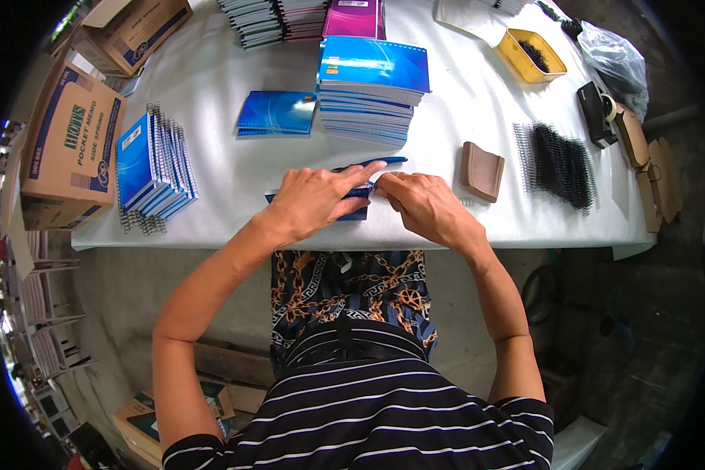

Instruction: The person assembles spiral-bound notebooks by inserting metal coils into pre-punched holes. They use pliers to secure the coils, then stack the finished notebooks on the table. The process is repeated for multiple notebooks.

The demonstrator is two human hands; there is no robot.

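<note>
At the near edge of the white cloth-covered table (211, 102), the left hand (313, 200) lies flat on a small blue notebook (352, 211), fingers extended and pressing down. The right hand (423, 205) pinches the notebook's right edge with curled fingertips; what lies between them cannot be told. A blue pen (376, 163) lies just beyond the hands. One tall stack of glossy blue spiral notebooks (372, 90) stands further back, one single blue notebook (278, 112) beside it. One bundle of black wire spirals (560, 160) rests right, near one brown pad (482, 171).
</note>
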